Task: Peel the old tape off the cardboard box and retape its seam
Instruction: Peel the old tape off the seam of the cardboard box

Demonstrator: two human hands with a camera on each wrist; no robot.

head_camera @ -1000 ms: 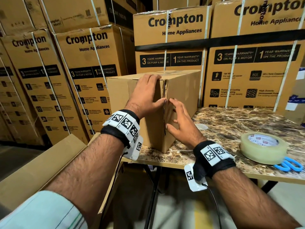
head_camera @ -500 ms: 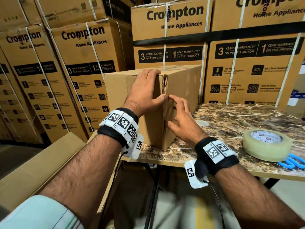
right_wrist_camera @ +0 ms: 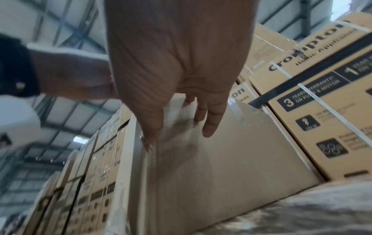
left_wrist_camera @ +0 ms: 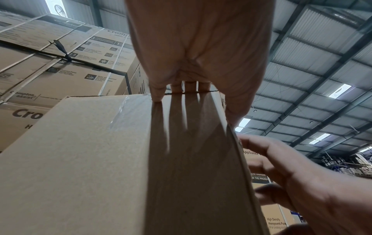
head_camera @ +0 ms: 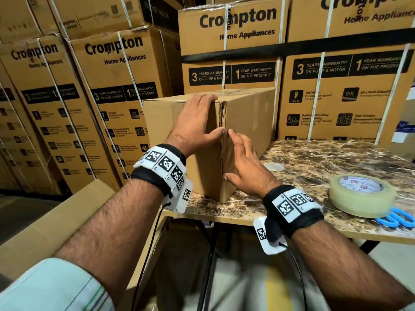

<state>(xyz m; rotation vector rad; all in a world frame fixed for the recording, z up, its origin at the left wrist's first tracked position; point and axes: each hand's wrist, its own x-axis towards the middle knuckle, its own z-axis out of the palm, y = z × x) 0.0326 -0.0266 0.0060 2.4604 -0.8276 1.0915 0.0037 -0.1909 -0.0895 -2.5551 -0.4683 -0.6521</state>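
A plain cardboard box point(head_camera: 249, 122) stands on the marble-patterned table point(head_camera: 314, 167), one vertical corner edge turned toward me. My left hand point(head_camera: 197, 122) lies flat on the box's left face point(left_wrist_camera: 80, 159), fingers straight up to the top edge, thumb at the corner. My right hand point(head_camera: 244, 162) rests with straight fingers on the right face point(right_wrist_camera: 231, 167) beside that corner. Clear old tape point(left_wrist_camera: 120, 109) shows on the left face near the top, and tape point(right_wrist_camera: 239, 114) also crosses the right face. A roll of clear tape point(head_camera: 361, 196) lies on the table at right.
Blue-handled scissors point(head_camera: 397, 218) lie just in front of the roll. Stacks of strapped printed cartons point(head_camera: 229, 41) wall in the back and left. A loose cardboard sheet point(head_camera: 51, 223) leans below the table's left end. The table's near edge point(head_camera: 224, 218) runs under my wrists.
My right hand has slid up the right face, its fingertips now close to the left thumb at the corner. The left hand stays flat on the box.
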